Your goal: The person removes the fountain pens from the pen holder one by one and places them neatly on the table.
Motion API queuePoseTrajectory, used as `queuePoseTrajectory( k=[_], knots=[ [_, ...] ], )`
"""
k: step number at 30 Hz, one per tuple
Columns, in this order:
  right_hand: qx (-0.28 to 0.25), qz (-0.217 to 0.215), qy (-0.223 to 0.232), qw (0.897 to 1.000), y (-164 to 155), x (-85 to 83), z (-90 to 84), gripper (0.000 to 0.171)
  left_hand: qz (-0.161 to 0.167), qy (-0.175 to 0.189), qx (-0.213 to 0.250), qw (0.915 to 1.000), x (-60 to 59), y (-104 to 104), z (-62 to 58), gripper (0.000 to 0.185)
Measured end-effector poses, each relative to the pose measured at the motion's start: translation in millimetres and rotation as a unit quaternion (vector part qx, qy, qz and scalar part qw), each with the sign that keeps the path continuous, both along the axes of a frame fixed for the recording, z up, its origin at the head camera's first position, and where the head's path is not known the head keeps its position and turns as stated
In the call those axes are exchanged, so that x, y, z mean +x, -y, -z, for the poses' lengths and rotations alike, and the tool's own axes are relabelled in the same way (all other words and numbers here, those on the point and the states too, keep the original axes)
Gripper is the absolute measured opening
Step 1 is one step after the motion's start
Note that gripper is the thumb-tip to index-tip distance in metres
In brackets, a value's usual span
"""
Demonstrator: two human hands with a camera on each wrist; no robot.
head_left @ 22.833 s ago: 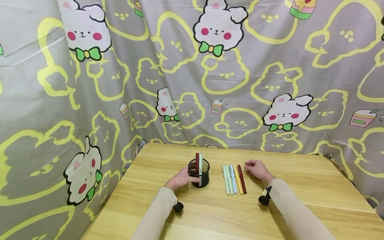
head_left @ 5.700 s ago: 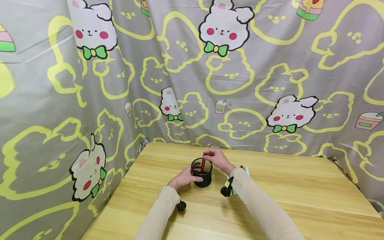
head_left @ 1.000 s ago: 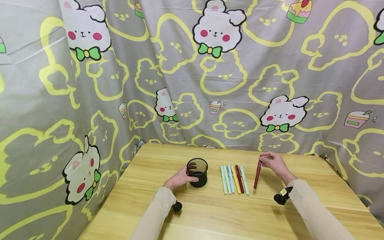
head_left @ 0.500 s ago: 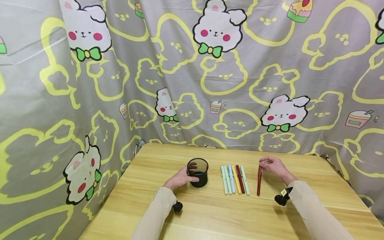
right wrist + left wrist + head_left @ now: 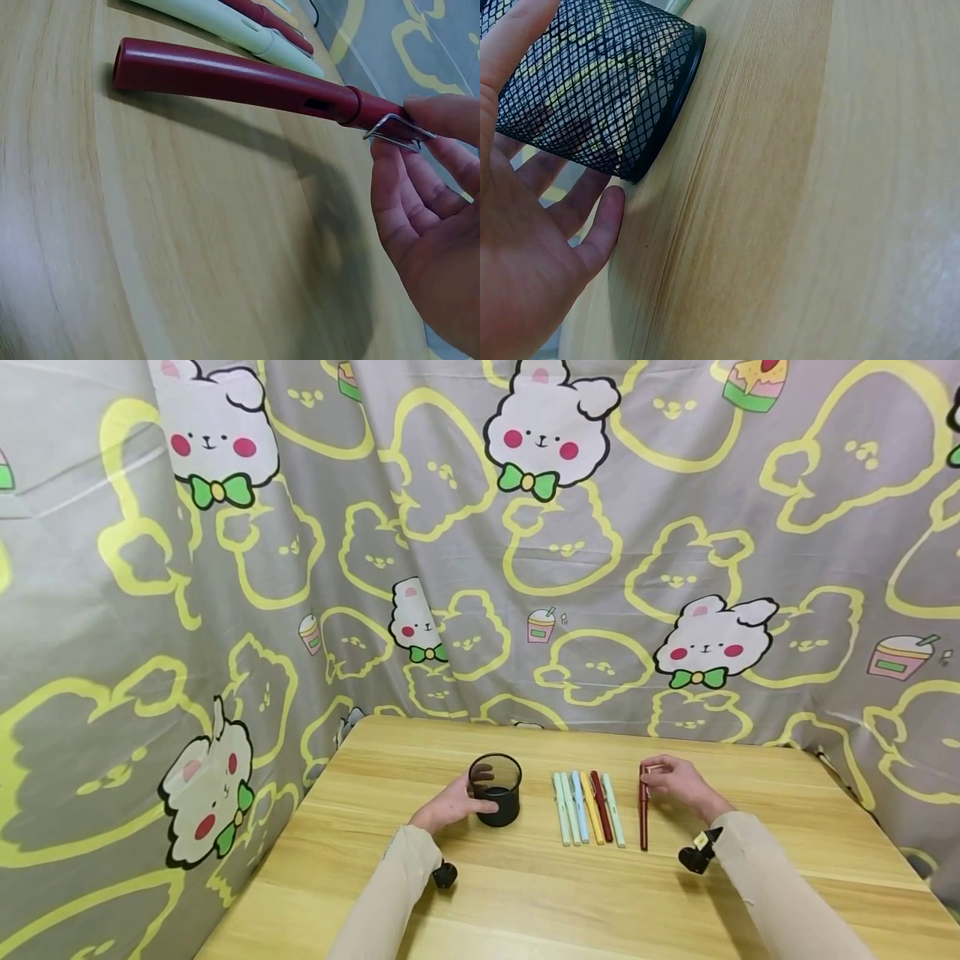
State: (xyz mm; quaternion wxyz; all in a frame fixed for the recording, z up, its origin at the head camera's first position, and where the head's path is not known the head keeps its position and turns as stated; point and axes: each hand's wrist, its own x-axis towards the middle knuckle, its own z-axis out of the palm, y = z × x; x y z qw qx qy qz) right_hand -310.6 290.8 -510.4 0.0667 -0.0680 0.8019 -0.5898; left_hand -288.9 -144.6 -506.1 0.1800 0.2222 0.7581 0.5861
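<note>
My left hand [image 5: 471,803] holds the black mesh cup [image 5: 495,788] on the wooden table [image 5: 525,902]. In the left wrist view the cup [image 5: 592,90] sits between my thumb and curled fingers [image 5: 600,225]. Nothing shows inside it. My right hand [image 5: 651,774] pinches the cap end of a dark red pen [image 5: 643,814] just right of the row of coloured pens [image 5: 588,806]. In the right wrist view my thumb and fingers [image 5: 442,116] grip the pen [image 5: 232,79] at its metal clip. Its far end is down at the table.
Several pens lie side by side between the cup and the red pen: pale green, blue, yellow, dark red. A grey curtain [image 5: 480,568] with rabbit prints hangs behind and left of the table. Bare wood lies in front of my arms.
The right hand has come down and leftward with the red pen. The pen has gone from hanging tilted above the table to lying low beside the row. Left hand and cup are unchanged.
</note>
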Motion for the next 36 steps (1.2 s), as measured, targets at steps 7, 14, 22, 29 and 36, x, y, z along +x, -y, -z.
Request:
queuePoseTrajectory(
  k=[7, 14, 22, 29, 36],
  knots=[
    [0.020, -0.009, -0.006, 1.000, 9, -5.3, 5.2, 0.047, -0.011, -0.014, -0.015, 0.9997, -5.1, 1, 10.2, 0.076],
    [0.046, -0.007, 0.004, 0.999, 14, -8.7, 9.5, 0.045, -0.014, -0.017, -0.016, 0.9996, -4.2, 1, 9.8, 0.076],
    [0.064, -0.018, -0.002, 0.998, 18, -10.9, 13.5, 0.044, -0.010, -0.015, -0.011, 0.9998, -3.3, 1, 9.7, 0.076],
    [0.082, -0.020, 0.002, 0.996, 24, -6.1, 12.4, 0.042, -0.014, -0.014, -0.013, 0.9997, -2.9, 0, 8.6, 0.076],
    [0.086, -0.007, -0.005, 0.996, 27, -5.0, 13.0, 0.039, -0.005, 0.000, 0.002, 1.0000, -3.2, 0, 5.5, 0.077]
  ],
)
